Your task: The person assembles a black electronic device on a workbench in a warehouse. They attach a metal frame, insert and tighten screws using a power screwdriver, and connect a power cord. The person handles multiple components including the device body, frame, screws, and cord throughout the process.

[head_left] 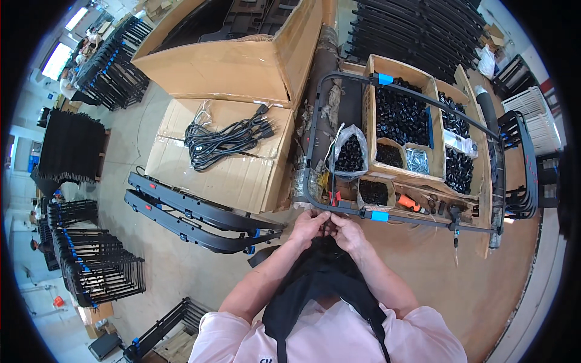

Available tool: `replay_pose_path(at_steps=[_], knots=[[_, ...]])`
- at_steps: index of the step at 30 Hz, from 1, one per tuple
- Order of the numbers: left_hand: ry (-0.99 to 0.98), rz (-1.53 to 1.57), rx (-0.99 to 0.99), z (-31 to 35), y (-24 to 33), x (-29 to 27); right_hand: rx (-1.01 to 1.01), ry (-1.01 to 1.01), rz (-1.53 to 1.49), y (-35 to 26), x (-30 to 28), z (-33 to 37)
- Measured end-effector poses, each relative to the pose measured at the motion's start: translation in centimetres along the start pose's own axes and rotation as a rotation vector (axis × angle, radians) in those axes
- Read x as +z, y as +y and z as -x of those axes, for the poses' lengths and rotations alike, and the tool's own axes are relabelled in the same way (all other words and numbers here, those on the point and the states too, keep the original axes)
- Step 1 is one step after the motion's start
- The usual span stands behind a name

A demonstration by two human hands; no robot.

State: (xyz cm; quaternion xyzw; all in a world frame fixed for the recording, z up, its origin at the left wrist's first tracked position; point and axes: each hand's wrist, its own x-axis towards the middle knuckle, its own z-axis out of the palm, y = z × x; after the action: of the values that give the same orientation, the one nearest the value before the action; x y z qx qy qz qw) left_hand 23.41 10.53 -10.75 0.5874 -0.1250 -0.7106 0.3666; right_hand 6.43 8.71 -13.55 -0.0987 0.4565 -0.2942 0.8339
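Note:
My left hand (307,227) and my right hand (348,232) meet at the near left corner of a black rectangular tube frame (413,219). The fingers of both are pinched together. Something thin and dark shows between them, too small to name. Blue tape (379,216) wraps the frame's near bar, just right of my right hand. The frame lies across the workbench, over a wooden parts tray (417,176). Inside the frame, close beyond my hands, sit a clear bag (350,152) of small black parts and a small box of dark screws (374,192).
An orange-handled tool (409,202) lies in the tray's near strip. On the left, coiled black power cords (227,140) rest on a cardboard box (169,124). Curved black bars (200,209) stick out below it. A large open carton (224,72) stands behind. Stacked frames (100,254) fill the floor further left.

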Motion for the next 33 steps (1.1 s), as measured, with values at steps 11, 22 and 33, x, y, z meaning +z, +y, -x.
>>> replay_pose_path(at_steps=[11, 22, 33], knots=[[0.01, -0.136, 0.072, 0.5, -0.5, 0.3, 0.021, -0.023, 0.317, -2.1, -0.5, 1.3], [0.128, -0.207, 0.413, 2.6, -4.6, -0.3, -0.758, -0.357, 1.939, -9.2, 10.7, 6.7], [0.198, -0.23, 0.553, 3.7, -4.8, -1.1, -1.01, -0.916, 2.602, -8.8, 12.3, 2.8]])
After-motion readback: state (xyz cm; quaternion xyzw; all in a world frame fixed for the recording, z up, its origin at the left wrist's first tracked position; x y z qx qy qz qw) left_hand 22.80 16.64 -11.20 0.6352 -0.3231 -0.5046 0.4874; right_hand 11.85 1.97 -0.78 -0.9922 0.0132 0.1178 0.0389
